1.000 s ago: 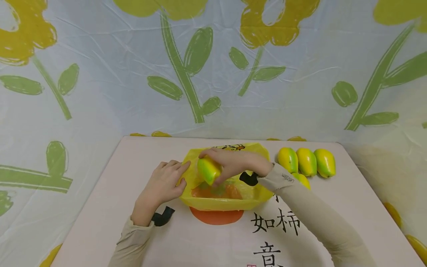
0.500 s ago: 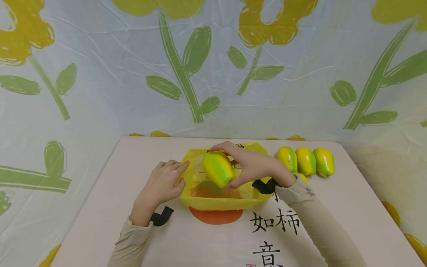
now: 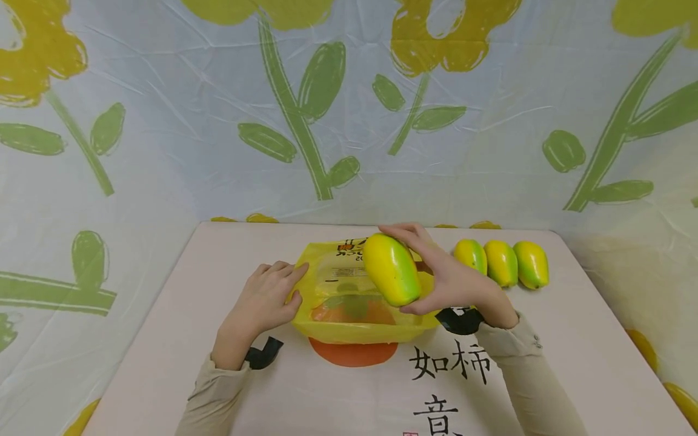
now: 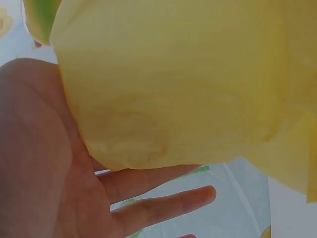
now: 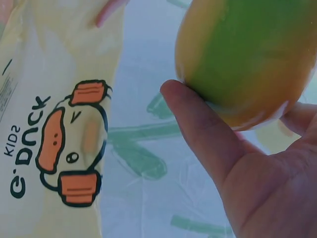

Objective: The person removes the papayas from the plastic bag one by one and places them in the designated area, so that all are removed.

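My right hand [image 3: 455, 275] holds a yellow-green fruit [image 3: 391, 270], thumb on one side and fingers on the other, above the right part of a yellow plastic bag [image 3: 332, 278]. The fruit hides part of the bag's print, and it fills the top right of the right wrist view. At the bag's left edge rests my left hand [image 3: 267, 297], its fingers fairly straight. In the left wrist view the yellow bag [image 4: 173, 89] lies against the palm, covering part of the hand, while two fingers [image 4: 168, 206] extend past its edge.
Several similar fruits stand at the right back of the table, with a left one [image 3: 470, 257], a middle one [image 3: 500, 263] and a right one [image 3: 531, 265] in a row. A flowered cloth [image 3: 458, 163] hangs behind the pale table [image 3: 338, 399].
My right hand has moved to the right with the fruit, from over the bag's left-middle toward its right side. More of the bag's print shows now. The left hand has stayed in place.
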